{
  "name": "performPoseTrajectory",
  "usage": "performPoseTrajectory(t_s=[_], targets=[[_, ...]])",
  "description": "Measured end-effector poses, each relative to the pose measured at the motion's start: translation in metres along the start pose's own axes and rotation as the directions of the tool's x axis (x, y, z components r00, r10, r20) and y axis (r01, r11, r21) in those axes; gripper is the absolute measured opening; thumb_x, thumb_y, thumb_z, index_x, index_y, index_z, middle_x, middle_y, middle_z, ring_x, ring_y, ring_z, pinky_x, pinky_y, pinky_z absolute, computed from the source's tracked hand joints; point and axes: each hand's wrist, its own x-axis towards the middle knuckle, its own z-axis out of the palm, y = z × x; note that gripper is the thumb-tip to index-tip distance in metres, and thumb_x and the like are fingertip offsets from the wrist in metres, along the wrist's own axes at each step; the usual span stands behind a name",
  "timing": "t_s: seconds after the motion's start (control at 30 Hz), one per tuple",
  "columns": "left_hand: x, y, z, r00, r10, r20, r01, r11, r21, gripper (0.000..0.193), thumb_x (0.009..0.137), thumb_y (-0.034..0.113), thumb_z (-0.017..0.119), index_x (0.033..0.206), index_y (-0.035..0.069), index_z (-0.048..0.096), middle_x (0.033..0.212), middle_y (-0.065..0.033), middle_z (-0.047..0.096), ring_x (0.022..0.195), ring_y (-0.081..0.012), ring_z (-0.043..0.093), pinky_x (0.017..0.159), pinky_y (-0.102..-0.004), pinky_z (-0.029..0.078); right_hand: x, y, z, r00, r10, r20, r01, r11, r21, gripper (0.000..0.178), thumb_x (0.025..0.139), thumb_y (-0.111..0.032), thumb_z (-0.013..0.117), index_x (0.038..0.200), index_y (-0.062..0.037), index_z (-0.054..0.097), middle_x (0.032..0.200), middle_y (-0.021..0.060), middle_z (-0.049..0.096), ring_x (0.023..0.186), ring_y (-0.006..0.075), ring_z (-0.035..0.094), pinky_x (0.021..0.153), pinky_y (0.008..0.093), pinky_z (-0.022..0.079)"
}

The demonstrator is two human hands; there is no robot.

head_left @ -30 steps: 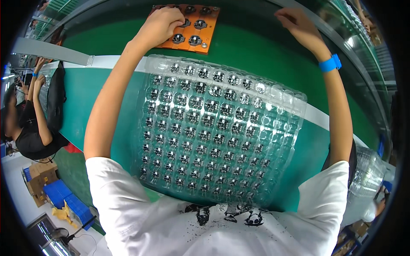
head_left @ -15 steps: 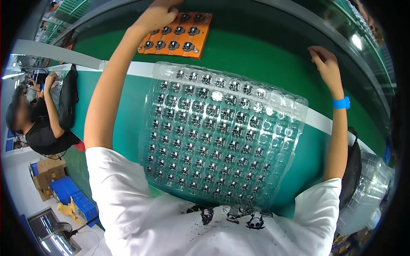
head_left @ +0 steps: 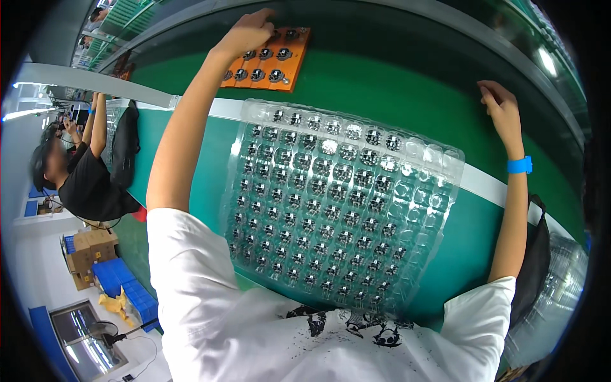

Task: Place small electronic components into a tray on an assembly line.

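My left hand point(head_left: 249, 34) reaches over the far left part of an orange plate point(head_left: 294, 63), its fingers bent and closed near the plate's far edge. Whatever they grip is too small to make out. Small black and silver components point(head_left: 276, 76) sit in rows on this plate; my hand and wrist cover some of them. My right hand point(head_left: 504, 105) hovers over the green surface at the right, fingers loosely apart, with nothing in it. Nearer to me lies a clear plastic tray point(head_left: 425, 210) with many pockets. Similar small components point(head_left: 332, 212) fill most pockets, while those along its right side hold none.
The tray overlaps a pale rail point(head_left: 478, 181) between the green conveyor belt point(head_left: 394, 83) and the table point(head_left: 184, 149). Clear trays point(head_left: 554, 280) are stacked at the right beside a black bag point(head_left: 531, 267). Another person point(head_left: 89, 184) works at the left.
My head view has shifted, so the scene sits lower and further right. My left hand remains over the orange plate, now covering more of its left side. The right hand stays empty.
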Motion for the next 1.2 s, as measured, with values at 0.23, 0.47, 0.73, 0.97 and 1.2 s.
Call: performPoseTrajectory(t_s=[0.23,0.47,0.73,0.97,1.2], targets=[[-0.006,0.022,-0.021,0.996,0.056,-0.071,-0.063,0.993,-0.099,0.04,0.085,0.017,0.047,0.121,0.001,0.056,0.079,-0.0173,0.068,0.073,-0.0276,0.066,0.075,-0.0353,0.051,0.005,0.019,-0.001,0.997,0.064,-0.044,-0.062,0.997,0.053,0.024,0.093,-0.018,0.056,0.108,-0.0015,0.066,0.07,0.0017,0.055,0.058,0.007,0.044,0.052,0.0231,0.035],[-0.052,-0.013,-0.044,0.972,-0.004,-0.234,0.032,0.993,0.115,0.027,0.087,0.015,0.05,0.104,-0.001,0.064,0.079,-0.0144,0.07,0.077,-0.0279,0.069,0.076,-0.0355,0.052,0.008,0.03,0.007,0.974,-0.103,-0.2,0.109,0.994,0.019,0.022,0.094,-0.019,0.056,0.1,0.0003,0.067,0.066,0.0029,0.053,0.055,0.0092,0.041,0.053,0.0258,0.035],[-0.156,-0.061,0.012,0.832,-0.342,-0.437,0.297,0.94,-0.171,0.029,0.088,0.011,0.063,0.113,-0.002,0.063,0.1,-0.0107,0.069,0.09,-0.0166,0.064,0.081,-0.0294,0.051,0.004,0.02,0.004,0.968,-0.072,-0.24,0.07,0.997,-0.017,0.04,0.096,-0.028,0.058,0.072,0.0044,0.056,0.058,0.0072,0.046,0.054,0.0138,0.039,0.054,0.0298,0.034],[-0.142,-0.077,0.013,0.841,-0.23,-0.489,0.233,0.971,-0.055,0.04,0.083,0.006,0.054,0.123,-0.001,0.057,0.127,-0.0215,0.055,0.114,-0.0367,0.056,0.098,-0.0418,0.043,-0.005,-0.003,0.007,0.952,-0.1,-0.288,0.123,0.99,0.065,0.037,0.096,-0.026,0.059,0.073,0.0035,0.057,0.059,0.005,0.048,0.055,0.0117,0.04,0.054,0.0285,0.034],[-0.089,-0.111,-0.018,0.913,-0.102,-0.395,0.166,0.978,0.13,0.035,0.079,0.0,0.046,0.107,0.001,0.067,0.104,-0.02,0.068,0.103,-0.0373,0.061,0.093,-0.043,0.046,-0.02,-0.029,0.03,0.974,-0.163,-0.155,0.175,0.982,0.067,0.04,0.096,-0.022,0.059,0.066,0.0028,0.053,0.054,0.0024,0.044,0.051,0.0082,0.036,0.048,0.0289,0.027]])
